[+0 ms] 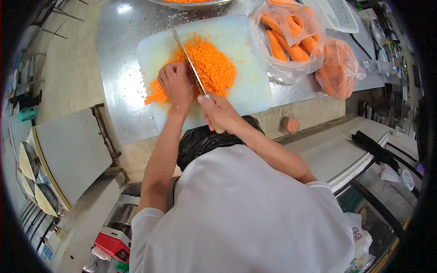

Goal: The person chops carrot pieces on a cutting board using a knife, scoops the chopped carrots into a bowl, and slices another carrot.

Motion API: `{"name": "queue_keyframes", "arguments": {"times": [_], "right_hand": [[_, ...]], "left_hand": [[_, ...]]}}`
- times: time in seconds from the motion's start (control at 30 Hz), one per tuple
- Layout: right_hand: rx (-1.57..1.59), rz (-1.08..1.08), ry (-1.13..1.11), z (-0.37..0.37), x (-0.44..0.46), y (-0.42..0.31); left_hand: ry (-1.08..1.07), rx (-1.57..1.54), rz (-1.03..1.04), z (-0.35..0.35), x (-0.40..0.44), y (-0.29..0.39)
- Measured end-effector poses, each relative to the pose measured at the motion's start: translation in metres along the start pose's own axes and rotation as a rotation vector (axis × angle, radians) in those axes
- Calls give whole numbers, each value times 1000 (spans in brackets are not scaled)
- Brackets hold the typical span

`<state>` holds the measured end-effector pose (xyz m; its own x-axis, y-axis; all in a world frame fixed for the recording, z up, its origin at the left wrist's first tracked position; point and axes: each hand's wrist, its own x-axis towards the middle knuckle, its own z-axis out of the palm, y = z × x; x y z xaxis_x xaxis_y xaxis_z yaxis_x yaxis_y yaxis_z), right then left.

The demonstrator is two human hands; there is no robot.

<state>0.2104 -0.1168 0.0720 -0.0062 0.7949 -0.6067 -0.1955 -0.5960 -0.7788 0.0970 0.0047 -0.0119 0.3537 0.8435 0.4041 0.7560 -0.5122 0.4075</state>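
Note:
A large knife (189,59) stands edge-down on the white cutting board (251,84), its blade slanting away from me. Around its handle my right hand (221,113) is closed. Just left of the blade, my left hand (175,86) presses down with curled fingers on a bunch of carrot strips (156,94). The strips' ends stick out to the left from under that hand. A heap of finely diced carrot (213,68) lies against the blade's right side, with small bits scattered around it.
On the metal table (119,68), a clear bag of whole carrots (296,52) sits right of the board, beside a tied bag of carrots (337,70). A white plastic basket (334,16) and a metal bowl (195,6) of orange bits stand at the back. A black plastic bag (195,145) hangs before me.

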Motion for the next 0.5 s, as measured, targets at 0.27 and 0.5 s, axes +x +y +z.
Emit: {"name": "queue_keyframes", "arguments": {"times": [0.27, 0.5], "right_hand": [[-67, 16, -17, -6, 2, -2], [-35, 91, -16, 3, -26, -29]], "left_hand": [[-88, 74, 100, -7, -5, -12], [-10, 25, 110, -7, -4, -10]]}}
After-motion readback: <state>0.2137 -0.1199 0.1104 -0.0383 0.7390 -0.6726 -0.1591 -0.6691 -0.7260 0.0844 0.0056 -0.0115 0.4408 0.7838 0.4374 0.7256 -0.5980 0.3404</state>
